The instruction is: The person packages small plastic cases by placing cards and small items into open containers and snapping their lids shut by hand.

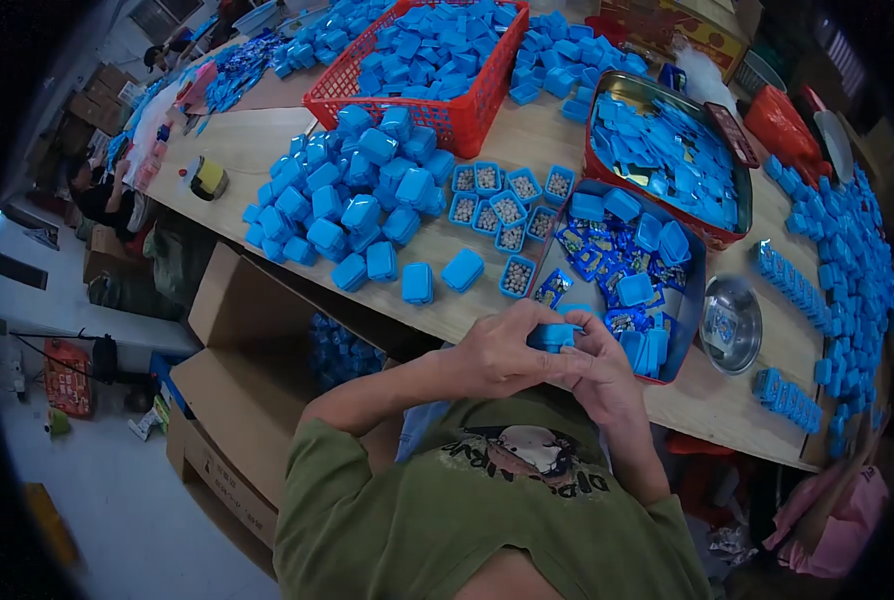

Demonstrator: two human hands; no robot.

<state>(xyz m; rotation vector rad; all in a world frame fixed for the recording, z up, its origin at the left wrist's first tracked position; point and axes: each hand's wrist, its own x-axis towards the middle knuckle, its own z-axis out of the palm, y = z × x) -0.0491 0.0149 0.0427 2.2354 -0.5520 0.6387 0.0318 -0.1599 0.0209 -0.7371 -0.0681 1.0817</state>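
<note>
Both hands meet over the table's front edge, with a small blue box (555, 337) between them. My left hand (502, 350) grips it from the left, and my right hand (602, 368) has its fingers on the box's right side. Just beyond is a tray (689, 345) holding blue packets (597, 250) and several blue boxes. Open blue boxes filled with small pale balls (508, 209) stand left of the tray. Farther left, closed blue boxes (362, 213) lie in a heap, a few of them nearer the edge.
A red basket (482, 105) of blue boxes stands at the back. Blue lids fill a tin (742, 215); a metal bowl (730, 325) is at right. An open carton (257, 400) stands below the table. Other people (107, 200) are at far left and lower right.
</note>
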